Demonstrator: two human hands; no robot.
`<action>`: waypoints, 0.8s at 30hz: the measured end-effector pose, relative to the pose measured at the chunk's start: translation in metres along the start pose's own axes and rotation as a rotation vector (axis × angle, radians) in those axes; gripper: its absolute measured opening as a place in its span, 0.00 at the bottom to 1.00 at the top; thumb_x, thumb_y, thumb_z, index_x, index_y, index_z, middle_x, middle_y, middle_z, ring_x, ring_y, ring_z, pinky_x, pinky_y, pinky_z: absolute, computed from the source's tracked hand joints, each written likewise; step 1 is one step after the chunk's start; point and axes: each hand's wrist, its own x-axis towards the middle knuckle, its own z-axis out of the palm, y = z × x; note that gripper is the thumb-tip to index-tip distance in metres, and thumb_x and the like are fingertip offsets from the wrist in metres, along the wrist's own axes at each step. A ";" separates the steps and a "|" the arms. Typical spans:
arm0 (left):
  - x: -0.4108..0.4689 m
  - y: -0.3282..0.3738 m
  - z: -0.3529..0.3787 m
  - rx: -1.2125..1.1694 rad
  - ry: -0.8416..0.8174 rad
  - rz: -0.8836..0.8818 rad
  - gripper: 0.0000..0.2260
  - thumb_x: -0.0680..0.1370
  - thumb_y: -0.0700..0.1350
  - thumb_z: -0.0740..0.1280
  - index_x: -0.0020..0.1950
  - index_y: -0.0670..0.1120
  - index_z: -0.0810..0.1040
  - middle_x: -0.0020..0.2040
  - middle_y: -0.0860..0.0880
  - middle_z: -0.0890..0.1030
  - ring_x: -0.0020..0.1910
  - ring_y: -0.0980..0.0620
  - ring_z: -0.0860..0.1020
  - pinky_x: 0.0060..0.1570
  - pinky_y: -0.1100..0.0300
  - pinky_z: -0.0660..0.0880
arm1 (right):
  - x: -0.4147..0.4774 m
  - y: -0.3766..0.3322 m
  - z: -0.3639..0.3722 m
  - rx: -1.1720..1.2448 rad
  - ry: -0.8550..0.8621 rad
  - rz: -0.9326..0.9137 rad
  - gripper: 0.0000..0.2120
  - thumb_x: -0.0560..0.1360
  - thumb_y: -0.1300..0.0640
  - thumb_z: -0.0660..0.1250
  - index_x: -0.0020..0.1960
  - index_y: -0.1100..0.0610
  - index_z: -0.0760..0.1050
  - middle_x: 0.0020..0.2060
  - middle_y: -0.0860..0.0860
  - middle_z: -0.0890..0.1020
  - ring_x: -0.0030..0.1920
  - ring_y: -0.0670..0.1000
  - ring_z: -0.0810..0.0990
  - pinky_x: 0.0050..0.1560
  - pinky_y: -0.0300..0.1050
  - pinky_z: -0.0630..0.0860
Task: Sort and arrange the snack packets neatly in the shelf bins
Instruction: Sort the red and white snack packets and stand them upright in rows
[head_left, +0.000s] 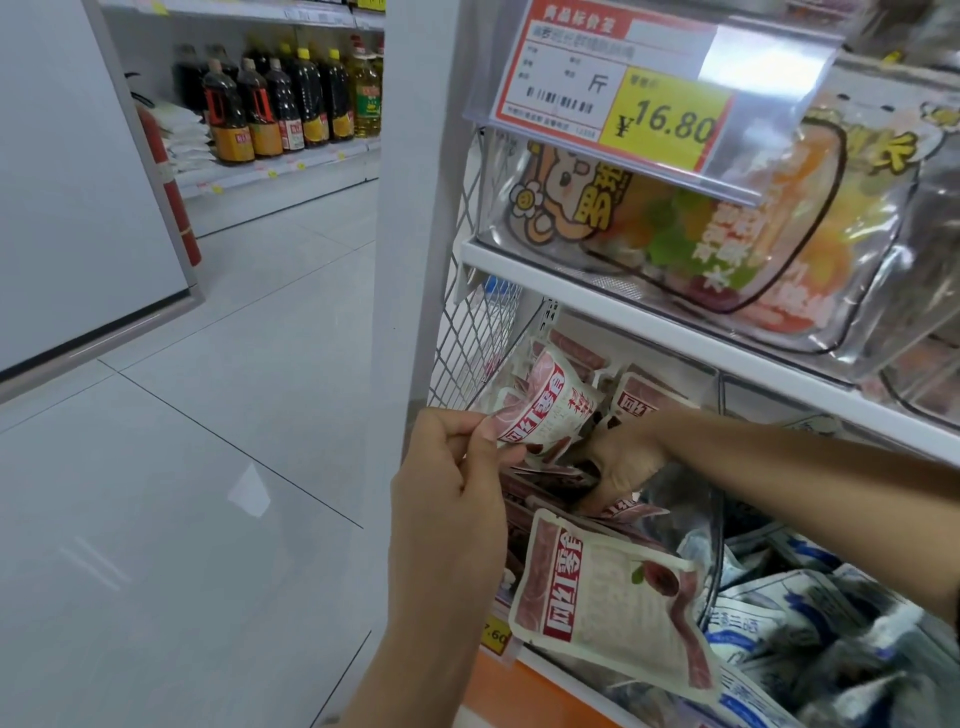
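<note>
Two grips work at a snack shelf on the right of my view. At far left, dark sauce bottles (280, 109) stand on a distant shelf, with a red fire extinguisher (171, 192) below them against a grey wall. Moving right, the left grip (452, 499) is raised beside the shelf's white post (410, 208). Its thumb and forefinger pinch the corner of a red-and-white packet (545, 410), held tilted over the left end of the lower bin. Above hangs a price label (613, 78) reading 16.80 on yellow.

Further right, the right grip (618, 462) reaches down into that bin, fingers curled among more red-and-white packets. I cannot tell whether it holds one. Near me, a second packet (608, 597) of the same kind leans out over the bin's front edge. Right again, past a wire divider (719, 545), blue-and-white packets (779, 623) lie jumbled. On the upper shelf, a clear bin (727, 234) holds colourful cartoon-printed bags.
</note>
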 end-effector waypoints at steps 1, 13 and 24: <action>0.000 0.000 0.000 0.005 0.000 0.003 0.05 0.79 0.47 0.60 0.43 0.53 0.71 0.40 0.62 0.83 0.41 0.66 0.81 0.34 0.74 0.72 | -0.002 -0.002 0.000 -0.012 0.007 0.003 0.61 0.44 0.19 0.65 0.71 0.46 0.61 0.59 0.51 0.79 0.56 0.53 0.79 0.61 0.53 0.74; 0.001 -0.001 0.001 0.011 -0.014 0.045 0.05 0.79 0.46 0.60 0.44 0.51 0.71 0.39 0.62 0.83 0.41 0.65 0.81 0.35 0.75 0.72 | -0.011 -0.016 0.001 -0.077 -0.007 0.084 0.31 0.70 0.33 0.62 0.63 0.55 0.73 0.55 0.54 0.80 0.56 0.53 0.77 0.58 0.48 0.72; 0.000 0.000 0.006 0.052 -0.003 0.037 0.05 0.79 0.48 0.59 0.43 0.54 0.71 0.41 0.62 0.83 0.41 0.64 0.81 0.38 0.65 0.74 | -0.024 -0.014 0.004 -0.190 0.130 0.012 0.31 0.69 0.31 0.60 0.61 0.51 0.74 0.54 0.49 0.78 0.54 0.51 0.75 0.59 0.50 0.72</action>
